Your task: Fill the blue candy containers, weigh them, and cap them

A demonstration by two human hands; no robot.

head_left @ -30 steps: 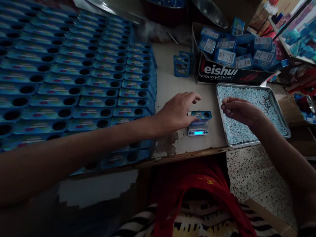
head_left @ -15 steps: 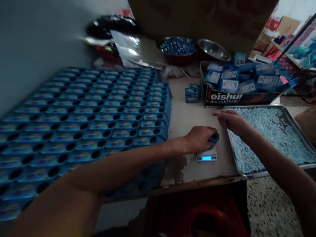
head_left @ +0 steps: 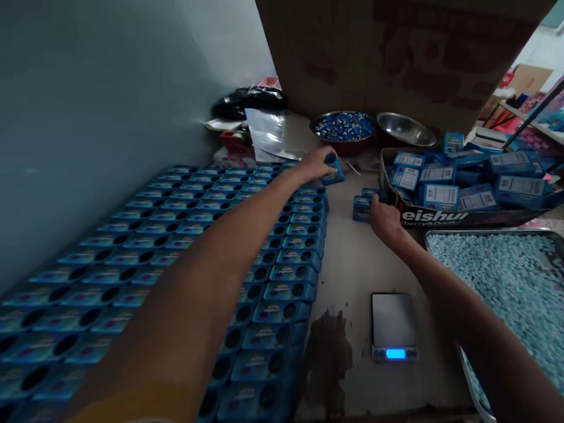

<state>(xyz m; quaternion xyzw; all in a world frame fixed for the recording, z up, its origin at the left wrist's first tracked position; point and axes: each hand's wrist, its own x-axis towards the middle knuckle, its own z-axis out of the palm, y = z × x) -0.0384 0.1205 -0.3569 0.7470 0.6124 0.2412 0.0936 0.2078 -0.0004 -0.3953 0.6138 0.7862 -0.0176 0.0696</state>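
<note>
My left hand (head_left: 318, 164) is closed on a small blue box (head_left: 333, 174) with a round dark opening, held at the far end of the rows of like boxes (head_left: 291, 273). Two more blue boxes (head_left: 362, 208) stand upright on the table, left of the carton. At the right edge of the nearer one, my right hand (head_left: 386, 222) has its fingers closed; they partly hide that edge. Nearer to me on the table is a small digital scale (head_left: 392, 320) with a lit display and a bare plate.
A metal tray (head_left: 467, 376) of pale blue tablets lies at the right. Behind it stands an open carton (head_left: 436, 217) heaped with blue boxes. Toward the back are a bowl (head_left: 341, 141) of blue-and-white pieces, another metal bowl (head_left: 405, 130) and a big cardboard sheet (head_left: 379, 64).
My left hand has carried the blue box off the scale, away from me to the far end of the rows. My right hand has moved from beside the tray to the standing boxes.
</note>
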